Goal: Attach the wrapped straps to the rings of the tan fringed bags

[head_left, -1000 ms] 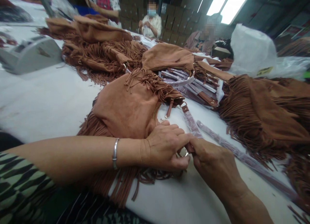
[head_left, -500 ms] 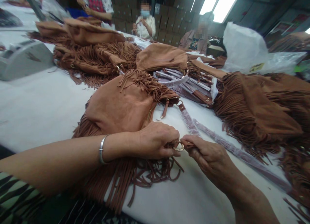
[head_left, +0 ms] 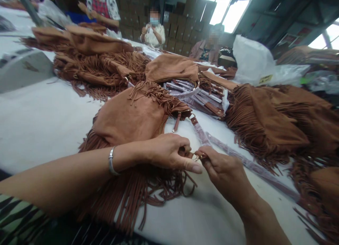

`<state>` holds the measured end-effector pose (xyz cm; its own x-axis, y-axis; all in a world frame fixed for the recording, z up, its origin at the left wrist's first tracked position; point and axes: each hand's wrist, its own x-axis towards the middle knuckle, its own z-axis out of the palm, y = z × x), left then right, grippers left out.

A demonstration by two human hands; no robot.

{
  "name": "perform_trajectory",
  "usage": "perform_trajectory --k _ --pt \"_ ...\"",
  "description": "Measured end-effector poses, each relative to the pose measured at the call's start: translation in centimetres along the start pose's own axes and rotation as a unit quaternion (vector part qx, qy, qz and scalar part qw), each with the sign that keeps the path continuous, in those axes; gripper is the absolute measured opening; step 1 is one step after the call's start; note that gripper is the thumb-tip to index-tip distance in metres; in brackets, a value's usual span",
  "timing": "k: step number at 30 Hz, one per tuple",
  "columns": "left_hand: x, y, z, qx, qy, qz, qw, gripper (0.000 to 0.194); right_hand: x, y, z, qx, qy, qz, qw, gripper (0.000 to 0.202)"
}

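Bag point(head_left: 129, 116), brown and soft, lies on the white surface point(head_left: 47, 114), right in front of the person. Its long fringe point(head_left: 129, 199) hangs down near the front edge. The left hand point(head_left: 168, 151) is by the side of the bag. Its grip is closed on a small brown tab point(head_left: 187, 154), with the thumb pointing out to the right. The right hand point(head_left: 224, 167) has its grip pinched on a brown strap end point(head_left: 203, 156) with gold metal on it. A gold ring point(head_left: 195, 156) sits between the two hands. A silver bracelet point(head_left: 111, 161) is on the left wrist.

A zipper pull point(head_left: 177, 123) hangs from the top corner of the bag. Just beside it, a strap point(head_left: 200, 132) in clear plastic runs down toward the hands. One more wrapped strap point(head_left: 243, 162) goes off to the right, behind the right hand.

Farther back is a second brown bag point(head_left: 172, 68), next to a pile of wrapped straps point(head_left: 201, 100). More fringed bags lie on the left point(head_left: 97, 43) and on the right point(head_left: 275, 121). A big white plastic bag point(head_left: 251, 61) stands behind the right ones. A gray thing point(head_left: 25, 70) sits at the far left. Three people are at the back.
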<state>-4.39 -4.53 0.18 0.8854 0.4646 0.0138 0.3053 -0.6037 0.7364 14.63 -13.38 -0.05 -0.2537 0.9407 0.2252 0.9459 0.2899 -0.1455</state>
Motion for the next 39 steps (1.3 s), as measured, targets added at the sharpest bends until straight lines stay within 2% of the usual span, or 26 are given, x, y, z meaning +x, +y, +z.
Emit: perform_trajectory --k 2,5,8,10,13,18,21,23,26,28,30,33,36,39 --pt "-0.1 0.3 -0.1 0.027 0.007 -0.016 0.999 0.047 -0.2 -0.3 -0.4 -0.075 0.061 -0.038 0.995 0.022" --pt "-0.1 0.7 0.5 0.092 0.029 -0.033 0.995 0.038 -0.5 -0.7 -0.6 -0.191 0.135 -0.084 0.969 0.021" --pt "0.0 0.9 1.2 0.16 0.049 -0.03 0.985 0.032 -0.6 -1.3 -0.6 -0.254 0.176 -0.094 0.946 0.018" --pt "0.0 0.9 1.3 0.152 0.049 -0.033 0.987 0.029 -0.6 -1.8 -0.6 -0.265 0.181 -0.09 0.943 0.017" --pt "0.1 0.5 1.1 0.049 0.042 -0.03 0.997 0.024 -0.7 -2.3 -0.7 -0.271 0.179 -0.088 0.942 0.019" --pt "0.4 -0.5 1.3 -0.162 0.037 -0.031 0.986 0.025 -0.9 -2.4 -0.5 -0.258 0.13 -0.06 0.956 0.018" --pt "0.6 -0.9 1.7 -0.234 0.037 -0.022 0.971 0.027 -1.0 -2.2 -0.3 -0.226 0.085 -0.034 0.97 0.018" --pt "0.6 -0.9 1.9 -0.235 0.03 -0.022 0.971 0.028 -0.9 -1.9 -0.3 -0.198 0.037 -0.001 0.98 0.016" --pt "0.5 -0.7 2.2 -0.173 0.021 -0.028 0.984 0.029 -0.3 -1.0 -0.3 -0.131 -0.075 0.056 0.987 0.015" --pt "0.4 -0.5 2.3 -0.122 0.019 -0.028 0.992 0.029 0.2 -0.1 -0.2 -0.024 -0.15 0.062 0.986 0.017" --pt "0.3 -0.4 2.2 -0.091 0.013 -0.023 0.996 0.029 0.7 0.7 0.0 0.117 -0.208 0.032 0.971 0.02" --pt "0.1 -0.2 1.9 -0.059 -0.003 0.003 0.998 0.025 1.0 1.6 0.5 0.229 -0.204 0.022 0.952 0.019" --pt "0.0 -0.2 1.7 -0.015 -0.011 0.013 1.0 0.031 0.8 1.8 0.7 0.222 -0.155 0.057 0.961 0.015" --pt "0.0 -0.3 1.9 0.046 0.002 0.007 0.999 0.04 0.4 1.8 0.6 0.194 -0.145 0.051 0.969 0.017"
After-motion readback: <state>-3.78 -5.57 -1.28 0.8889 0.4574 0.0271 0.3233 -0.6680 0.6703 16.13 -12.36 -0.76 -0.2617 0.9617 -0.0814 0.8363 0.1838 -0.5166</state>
